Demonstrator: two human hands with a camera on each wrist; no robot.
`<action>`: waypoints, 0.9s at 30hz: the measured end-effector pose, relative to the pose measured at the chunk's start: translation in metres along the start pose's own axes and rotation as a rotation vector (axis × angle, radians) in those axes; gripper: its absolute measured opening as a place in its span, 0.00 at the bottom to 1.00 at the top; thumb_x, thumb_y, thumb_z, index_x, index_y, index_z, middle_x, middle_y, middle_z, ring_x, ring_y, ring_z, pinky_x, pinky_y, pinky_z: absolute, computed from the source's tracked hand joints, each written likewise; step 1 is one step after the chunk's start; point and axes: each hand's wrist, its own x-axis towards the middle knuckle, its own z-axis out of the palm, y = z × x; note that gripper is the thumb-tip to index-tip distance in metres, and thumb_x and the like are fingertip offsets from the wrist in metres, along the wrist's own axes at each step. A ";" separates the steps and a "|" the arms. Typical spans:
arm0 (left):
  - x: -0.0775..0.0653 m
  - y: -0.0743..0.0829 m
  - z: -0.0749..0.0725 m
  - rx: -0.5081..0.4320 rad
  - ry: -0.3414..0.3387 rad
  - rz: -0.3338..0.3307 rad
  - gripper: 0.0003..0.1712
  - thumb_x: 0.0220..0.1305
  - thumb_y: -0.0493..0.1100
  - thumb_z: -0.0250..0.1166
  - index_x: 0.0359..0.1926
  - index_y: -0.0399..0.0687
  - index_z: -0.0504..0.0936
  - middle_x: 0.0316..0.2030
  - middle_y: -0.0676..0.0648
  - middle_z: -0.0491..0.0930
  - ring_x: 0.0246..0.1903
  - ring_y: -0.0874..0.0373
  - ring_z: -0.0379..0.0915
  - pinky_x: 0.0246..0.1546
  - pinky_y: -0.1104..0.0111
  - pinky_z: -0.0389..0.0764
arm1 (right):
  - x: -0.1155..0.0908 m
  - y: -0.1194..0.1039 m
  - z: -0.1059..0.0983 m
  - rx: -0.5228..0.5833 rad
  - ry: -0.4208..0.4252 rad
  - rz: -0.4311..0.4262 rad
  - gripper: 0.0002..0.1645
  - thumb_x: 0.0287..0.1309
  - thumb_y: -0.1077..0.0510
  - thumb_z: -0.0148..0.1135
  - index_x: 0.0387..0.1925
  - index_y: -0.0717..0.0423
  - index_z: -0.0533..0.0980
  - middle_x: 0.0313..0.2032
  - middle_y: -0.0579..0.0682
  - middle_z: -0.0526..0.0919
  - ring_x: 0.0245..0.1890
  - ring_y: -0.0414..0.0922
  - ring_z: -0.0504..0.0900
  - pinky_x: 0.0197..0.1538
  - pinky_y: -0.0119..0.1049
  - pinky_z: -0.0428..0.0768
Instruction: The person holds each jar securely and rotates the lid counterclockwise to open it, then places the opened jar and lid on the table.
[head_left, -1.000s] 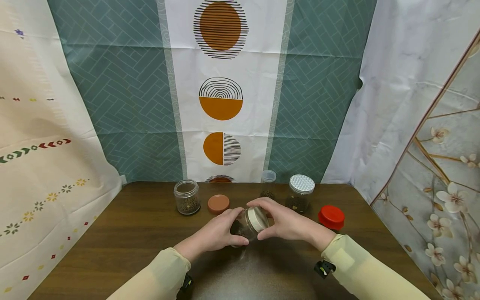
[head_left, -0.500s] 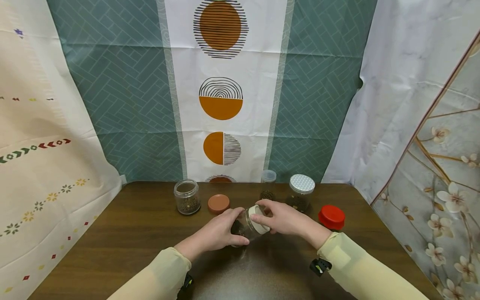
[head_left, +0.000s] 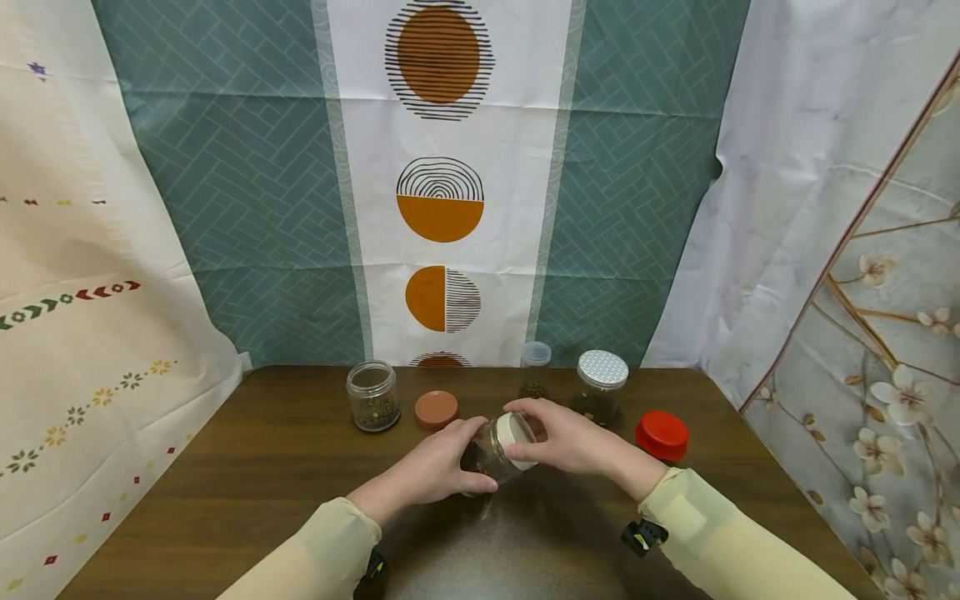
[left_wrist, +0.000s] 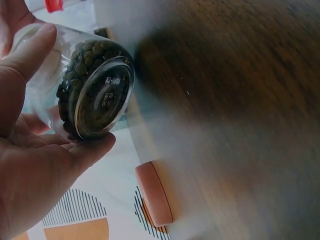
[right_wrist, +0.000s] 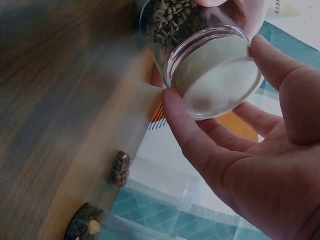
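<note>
My left hand [head_left: 438,468] grips a clear glass jar [left_wrist: 92,85], tilted with its base toward the lower left. Dark brown bean-like pieces lie inside, seen through the base in the left wrist view. At the jar's upper right end sits a cream-white lid [right_wrist: 222,75]. The thumb and fingertips of my right hand [head_left: 566,437] hold this lid by its rim, with the palm away from its top. In the head view, the jar is over the table's middle, and my left hand covers part of its body.
An open jar [head_left: 373,398] of dark pieces stands at the back left, beside a terracotta-coloured lid [head_left: 437,410]. Behind my right hand are a slim clear-capped container [head_left: 536,367] and a jar with a patterned lid [head_left: 602,379]. A red-lidded container [head_left: 662,435] stands at right.
My right hand's fingers drew in and its thumb moved up across the lid, then they spread partly around the rim again. The left hand and jar stay nearly in place.
</note>
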 end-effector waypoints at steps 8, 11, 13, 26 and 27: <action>0.000 -0.002 0.001 0.000 0.007 0.002 0.54 0.64 0.57 0.84 0.79 0.36 0.68 0.63 0.36 0.78 0.61 0.44 0.79 0.62 0.45 0.80 | -0.002 0.004 0.000 -0.021 0.015 -0.054 0.41 0.65 0.47 0.82 0.75 0.47 0.76 0.65 0.50 0.79 0.58 0.50 0.79 0.55 0.51 0.82; 0.000 -0.002 0.001 0.007 0.005 -0.003 0.53 0.65 0.58 0.83 0.79 0.37 0.68 0.64 0.38 0.78 0.61 0.44 0.79 0.63 0.46 0.80 | -0.002 0.005 0.000 -0.005 0.015 -0.076 0.41 0.63 0.51 0.84 0.74 0.45 0.76 0.66 0.49 0.78 0.57 0.50 0.79 0.55 0.52 0.82; 0.000 -0.003 0.001 0.007 0.005 -0.004 0.53 0.65 0.58 0.83 0.79 0.38 0.67 0.64 0.38 0.78 0.62 0.44 0.79 0.63 0.46 0.80 | -0.003 0.006 0.001 0.006 0.012 -0.094 0.41 0.62 0.54 0.84 0.73 0.45 0.76 0.67 0.49 0.78 0.56 0.50 0.79 0.55 0.52 0.82; 0.000 -0.003 0.001 0.007 0.009 0.011 0.52 0.65 0.58 0.83 0.79 0.38 0.68 0.64 0.38 0.79 0.62 0.44 0.79 0.62 0.46 0.81 | -0.004 0.002 0.003 0.028 -0.005 -0.059 0.47 0.67 0.48 0.81 0.81 0.45 0.69 0.73 0.54 0.72 0.60 0.53 0.79 0.60 0.58 0.84; 0.001 -0.003 0.001 0.008 0.007 0.007 0.52 0.66 0.58 0.83 0.79 0.38 0.68 0.64 0.39 0.79 0.62 0.44 0.79 0.63 0.46 0.81 | -0.003 0.000 0.003 0.001 -0.001 -0.023 0.47 0.68 0.43 0.79 0.82 0.45 0.69 0.73 0.55 0.72 0.59 0.53 0.80 0.60 0.58 0.84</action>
